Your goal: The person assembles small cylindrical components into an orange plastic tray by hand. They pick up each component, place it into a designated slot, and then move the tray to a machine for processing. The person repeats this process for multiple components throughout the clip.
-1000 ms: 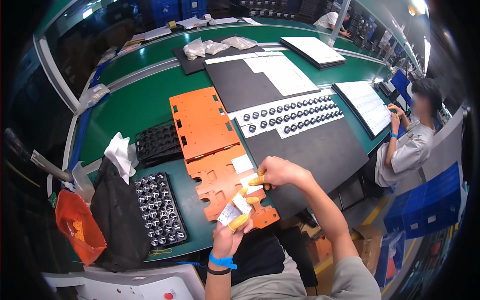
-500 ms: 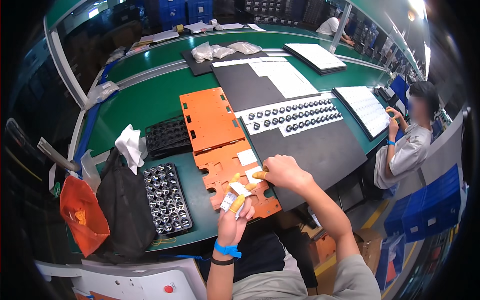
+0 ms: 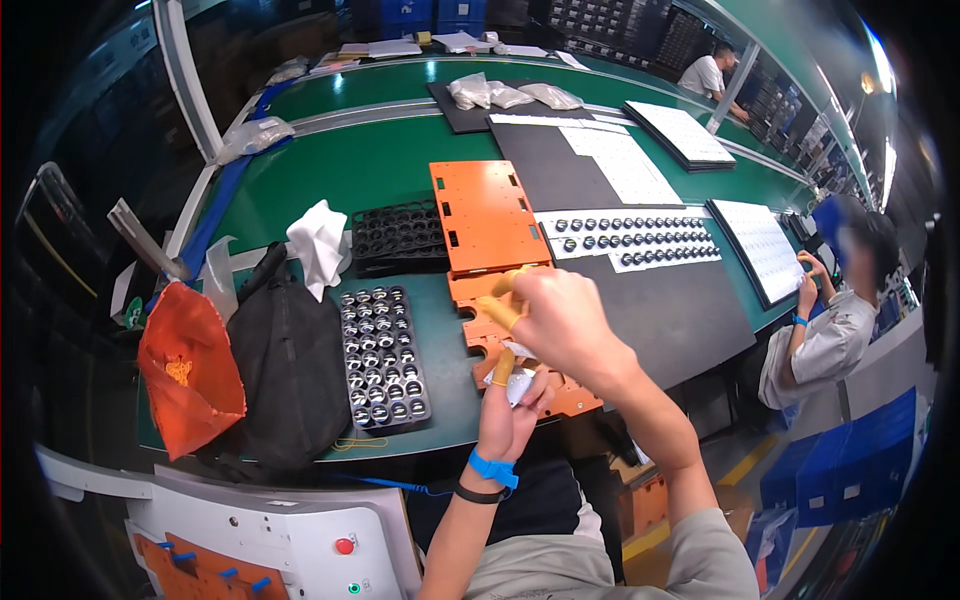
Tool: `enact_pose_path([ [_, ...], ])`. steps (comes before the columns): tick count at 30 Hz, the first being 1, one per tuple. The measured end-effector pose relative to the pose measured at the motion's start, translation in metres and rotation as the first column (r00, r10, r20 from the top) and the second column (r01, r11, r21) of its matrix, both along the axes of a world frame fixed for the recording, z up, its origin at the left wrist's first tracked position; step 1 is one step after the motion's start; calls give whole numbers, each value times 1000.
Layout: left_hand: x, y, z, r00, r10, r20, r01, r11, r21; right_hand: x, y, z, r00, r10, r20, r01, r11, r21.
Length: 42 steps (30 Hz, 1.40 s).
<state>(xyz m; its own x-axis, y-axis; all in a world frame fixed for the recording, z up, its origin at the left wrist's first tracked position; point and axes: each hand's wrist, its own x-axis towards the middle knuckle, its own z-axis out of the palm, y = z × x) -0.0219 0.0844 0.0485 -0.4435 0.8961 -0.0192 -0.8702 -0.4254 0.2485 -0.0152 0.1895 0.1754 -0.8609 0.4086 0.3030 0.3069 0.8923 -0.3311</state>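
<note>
My left hand (image 3: pixel 512 405), with yellow finger cots and a blue wrist strap, is closed on small white boards (image 3: pixel 520 386) near the front of the orange hinged fixture (image 3: pixel 485 215). My right hand (image 3: pixel 565 318), also in yellow finger cots, bends over the fixture's lower half, just below the hinge. Its thumb and fingers are drawn together in a pinch; whatever lies between them is too small or hidden to name. Both hands cover much of that lower half. The fixture's upper leaf lies opened out away from me.
Left of the fixture sit a black tray (image 3: pixel 385 357) of shiny round parts, stacked black trays (image 3: pixel 398 236), a black bag (image 3: pixel 290 355) and an orange bag (image 3: pixel 190 370). White sheets with black round parts (image 3: pixel 635 238) rest on a dark mat (image 3: pixel 660 310). A co-worker (image 3: pixel 825 330) works at right.
My right hand has moved up from the fixture's front toward its hinge. The left hand keeps its white boards and has turned them. The whole view has shifted.
</note>
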Motion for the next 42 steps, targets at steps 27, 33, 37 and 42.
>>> enact_pose_path([
  [27, -3, -2, -17, 999, -4, 54, 9, 997, -83, -95, -42, -92, 931, 363, 21, -363, 932, -22],
  [33, -5, 0, -23, 994, 47, 100, -31, 987, -159, -94, -45, -86, 929, 370, -18, -370, 929, -11],
  [37, 0, 2, -18, 999, 40, 26, -35, 981, -191, -76, -38, -72, 936, 340, -87, -345, 938, -44],
  [42, 2, -3, -9, 997, 69, -38, -75, 974, -214, -22, -33, -45, 918, 269, -292, -313, 942, -116],
])
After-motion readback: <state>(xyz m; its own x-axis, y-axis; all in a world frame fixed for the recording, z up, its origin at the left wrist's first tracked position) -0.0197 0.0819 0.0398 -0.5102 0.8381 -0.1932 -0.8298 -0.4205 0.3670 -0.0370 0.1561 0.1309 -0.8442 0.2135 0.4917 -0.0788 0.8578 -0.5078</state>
